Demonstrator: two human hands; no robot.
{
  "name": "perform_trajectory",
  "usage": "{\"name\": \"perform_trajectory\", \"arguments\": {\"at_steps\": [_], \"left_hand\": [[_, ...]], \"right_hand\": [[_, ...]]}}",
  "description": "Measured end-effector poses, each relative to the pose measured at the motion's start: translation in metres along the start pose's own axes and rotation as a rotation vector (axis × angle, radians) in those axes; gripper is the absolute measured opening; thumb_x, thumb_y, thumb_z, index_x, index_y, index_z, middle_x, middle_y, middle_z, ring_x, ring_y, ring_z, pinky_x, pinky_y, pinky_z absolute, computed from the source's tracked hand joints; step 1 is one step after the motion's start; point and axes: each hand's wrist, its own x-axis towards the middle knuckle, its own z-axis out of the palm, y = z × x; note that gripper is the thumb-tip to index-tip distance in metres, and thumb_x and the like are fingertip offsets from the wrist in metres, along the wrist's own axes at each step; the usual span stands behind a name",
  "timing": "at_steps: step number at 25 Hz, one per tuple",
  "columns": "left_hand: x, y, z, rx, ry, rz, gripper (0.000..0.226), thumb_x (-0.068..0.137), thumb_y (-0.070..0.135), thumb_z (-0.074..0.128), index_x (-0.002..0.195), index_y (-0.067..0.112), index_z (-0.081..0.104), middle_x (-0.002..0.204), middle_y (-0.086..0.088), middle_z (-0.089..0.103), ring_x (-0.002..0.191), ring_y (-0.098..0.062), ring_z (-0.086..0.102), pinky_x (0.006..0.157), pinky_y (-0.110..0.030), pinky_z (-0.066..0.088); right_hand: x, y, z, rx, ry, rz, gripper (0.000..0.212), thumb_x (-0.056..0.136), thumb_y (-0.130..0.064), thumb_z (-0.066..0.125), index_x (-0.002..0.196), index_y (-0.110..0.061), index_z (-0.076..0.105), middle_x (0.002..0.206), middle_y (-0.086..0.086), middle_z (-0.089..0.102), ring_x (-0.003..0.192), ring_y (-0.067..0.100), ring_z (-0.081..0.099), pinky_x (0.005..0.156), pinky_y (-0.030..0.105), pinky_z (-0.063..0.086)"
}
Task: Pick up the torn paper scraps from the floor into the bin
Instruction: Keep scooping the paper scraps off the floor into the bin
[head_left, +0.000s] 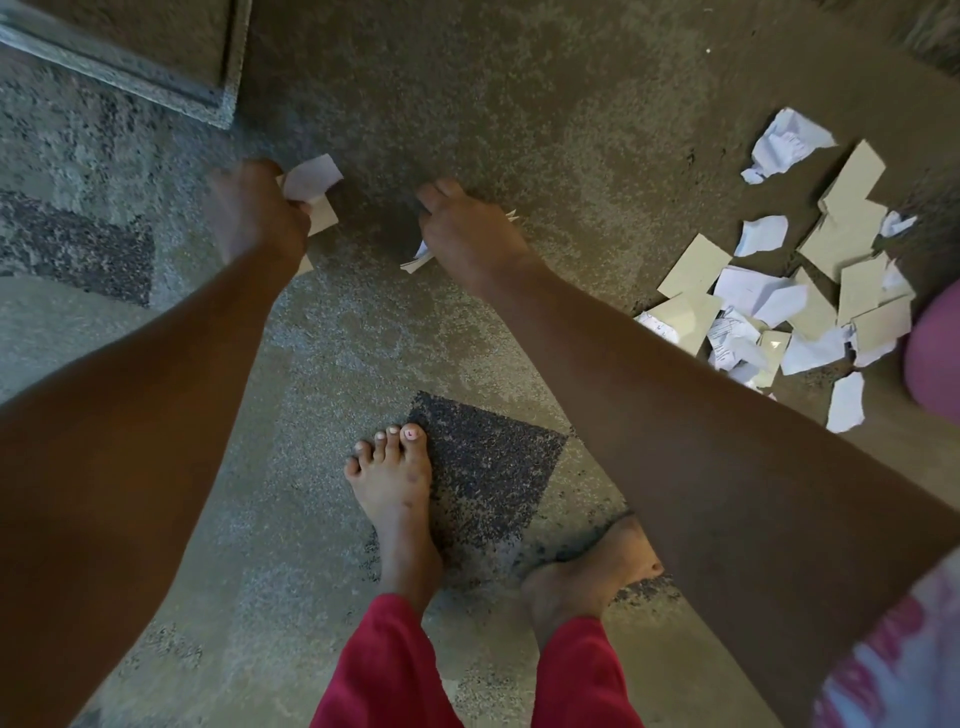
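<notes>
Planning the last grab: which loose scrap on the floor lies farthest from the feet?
The crumpled white scrap, lying alone beyond the beige card pieces; every other loose scrap sits closer in.

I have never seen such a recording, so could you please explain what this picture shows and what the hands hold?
No machine here: a person wears a camera on the head, so the picture looks down at the floor and bare feet. The left hand grips pale paper scraps. The right hand grips more scraps, edges poking out of the fist. A pile of torn paper lies on the floor to the right. The pink thing at the right edge may be the bin; I cannot tell.
</notes>
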Motion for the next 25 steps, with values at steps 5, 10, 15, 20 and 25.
{"name": "perform_trajectory", "arguments": {"at_steps": [5, 10, 15, 20, 25], "left_hand": [[-0.055, 0.02, 0.013, -0.07, -0.131, 0.033, 0.025, 0.087, 0.012, 0.066, 0.111, 0.005, 0.065, 0.108, -0.023, 0.067, 0.099, -0.038, 0.065, 0.081, -0.046, 0.055], [-0.116, 0.05, 0.028, -0.112, -0.267, 0.05, 0.02, 0.087, 0.009, 0.063, 0.107, 0.008, 0.067, 0.101, -0.022, 0.069, 0.093, -0.038, 0.065, 0.069, -0.038, 0.048], [-0.157, 0.098, 0.015, -0.18, -0.289, 0.103, 0.015, 0.087, 0.008, 0.063, 0.102, 0.007, 0.065, 0.099, -0.021, 0.069, 0.091, -0.037, 0.064, 0.063, -0.034, 0.043], [-0.195, 0.159, 0.001, -0.122, -0.276, 0.252, 0.017, 0.089, 0.015, 0.064, 0.104, 0.007, 0.065, 0.101, -0.018, 0.069, 0.092, -0.034, 0.064, 0.064, -0.031, 0.039], [-0.243, 0.237, -0.005, -0.164, -0.257, 0.376, 0.02, 0.089, 0.013, 0.065, 0.107, 0.005, 0.065, 0.104, -0.018, 0.068, 0.096, -0.034, 0.063, 0.067, -0.032, 0.042]], "right_hand": [[-0.033, 0.005, 0.014, 0.084, -0.044, 0.103, 0.026, 0.087, -0.004, 0.061, 0.113, -0.001, 0.063, 0.12, 0.014, 0.057, 0.118, 0.025, 0.05, 0.089, 0.038, 0.049], [-0.129, 0.042, 0.036, 0.223, -0.045, 0.291, 0.029, 0.083, 0.0, 0.062, 0.112, 0.002, 0.062, 0.119, 0.015, 0.058, 0.115, 0.03, 0.053, 0.087, 0.039, 0.051], [-0.198, 0.064, 0.033, 0.312, 0.072, 0.457, 0.022, 0.08, -0.001, 0.064, 0.102, 0.001, 0.065, 0.108, 0.015, 0.059, 0.112, 0.032, 0.052, 0.081, 0.038, 0.05], [-0.244, 0.083, 0.016, 0.378, 0.206, 0.588, 0.018, 0.083, -0.001, 0.06, 0.1, 0.004, 0.061, 0.11, 0.019, 0.057, 0.114, 0.035, 0.049, 0.084, 0.041, 0.045], [-0.309, 0.11, -0.002, 0.441, 0.402, 0.754, 0.014, 0.084, -0.001, 0.062, 0.097, 0.004, 0.063, 0.108, 0.018, 0.058, 0.109, 0.034, 0.051, 0.078, 0.04, 0.045]]}}
